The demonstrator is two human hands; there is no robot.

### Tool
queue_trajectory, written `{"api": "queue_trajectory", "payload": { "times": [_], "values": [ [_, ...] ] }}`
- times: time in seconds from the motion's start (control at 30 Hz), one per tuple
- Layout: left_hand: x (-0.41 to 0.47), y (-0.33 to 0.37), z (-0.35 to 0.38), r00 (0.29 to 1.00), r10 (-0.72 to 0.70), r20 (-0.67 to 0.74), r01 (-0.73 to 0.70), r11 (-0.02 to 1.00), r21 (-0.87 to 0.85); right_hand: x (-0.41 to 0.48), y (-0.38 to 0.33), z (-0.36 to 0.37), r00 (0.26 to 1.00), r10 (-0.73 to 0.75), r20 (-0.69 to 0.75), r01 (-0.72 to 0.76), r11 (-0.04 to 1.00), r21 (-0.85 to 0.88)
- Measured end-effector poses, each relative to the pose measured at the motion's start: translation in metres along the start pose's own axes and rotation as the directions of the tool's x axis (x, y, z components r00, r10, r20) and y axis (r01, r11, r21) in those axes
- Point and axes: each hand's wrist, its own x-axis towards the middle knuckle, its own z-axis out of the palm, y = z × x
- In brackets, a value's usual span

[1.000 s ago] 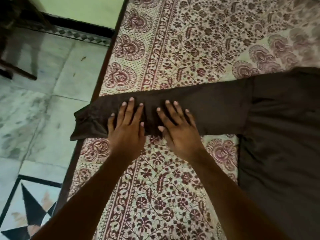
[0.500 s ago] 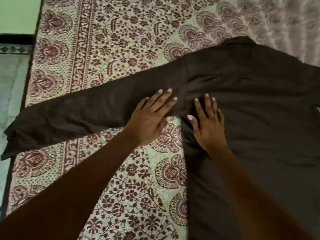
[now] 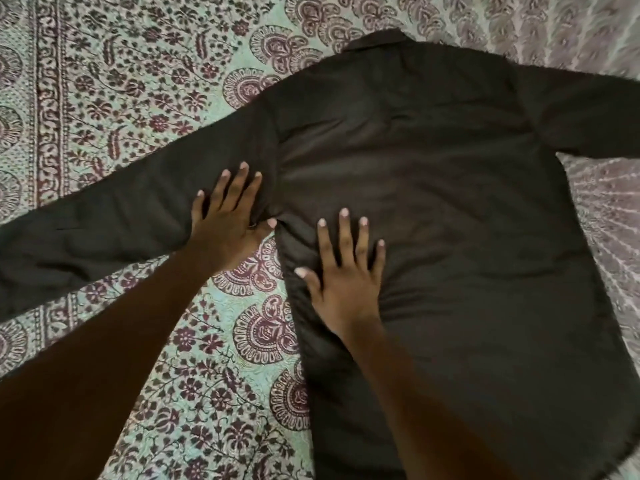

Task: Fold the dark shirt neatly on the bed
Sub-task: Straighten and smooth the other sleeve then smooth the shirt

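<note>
The dark brown shirt (image 3: 450,202) lies spread flat and back-side up on the bed, collar at the top, both long sleeves stretched out to left and right. My left hand (image 3: 232,213) rests flat with fingers apart on the left sleeve near the armpit seam. On the shirt's body, close to its left side edge, my right hand (image 3: 346,268) presses down flat with fingers spread. Neither hand grips the cloth. The left cuff runs off the frame's left edge.
A bedspread (image 3: 138,98) printed with maroon flowers and paisley on a pale ground covers the bed under the shirt. A patterned border strip (image 3: 48,98) runs down the left side.
Both hands slid rightward along the left sleeve from near the cuff to the armpit and onto the body. The view has shifted right, so the floor and bed edge are out of sight.
</note>
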Motion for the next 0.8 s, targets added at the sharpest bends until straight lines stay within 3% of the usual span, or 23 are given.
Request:
{"api": "queue_trajectory", "payload": {
  "times": [0.07,0.13,0.2,0.37,0.47,0.6,0.67,0.8],
  "values": [
    [-0.011,0.019,-0.006,0.992,0.067,-0.108,-0.058,0.994,0.09,-0.03,-0.002,0.003,0.99,-0.133,0.055,0.132,0.991,0.008],
    [-0.025,0.042,-0.008,0.955,0.243,-0.172,-0.213,0.961,0.176,-0.068,0.002,0.004,0.947,-0.308,0.091,0.307,0.951,0.027],
    [-0.042,0.06,0.0,0.919,0.361,-0.158,-0.329,0.924,0.194,-0.093,0.017,0.003,0.938,-0.338,0.075,0.335,0.941,0.051],
    [-0.097,0.079,0.046,0.947,0.319,0.042,-0.32,0.922,0.218,-0.102,0.082,-0.005,0.999,0.03,0.043,-0.029,1.0,-0.01],
    [-0.142,0.085,0.061,0.943,0.323,0.074,-0.331,0.925,0.188,-0.136,0.11,-0.007,0.959,0.279,0.051,-0.276,0.96,-0.048],
    [-0.185,0.091,0.068,0.909,0.405,0.099,-0.417,0.893,0.17,-0.165,0.109,-0.016,0.904,0.419,0.079,-0.421,0.907,0.011],
    [-0.182,0.097,0.064,0.92,0.391,0.029,-0.39,0.907,0.158,-0.144,0.103,-0.023,0.93,0.367,0.03,-0.368,0.928,0.063],
    [-0.13,0.119,0.056,0.969,0.208,-0.134,-0.196,0.976,0.099,-0.067,0.089,-0.027,0.998,0.045,-0.037,-0.041,0.995,0.088]
  ]
}}
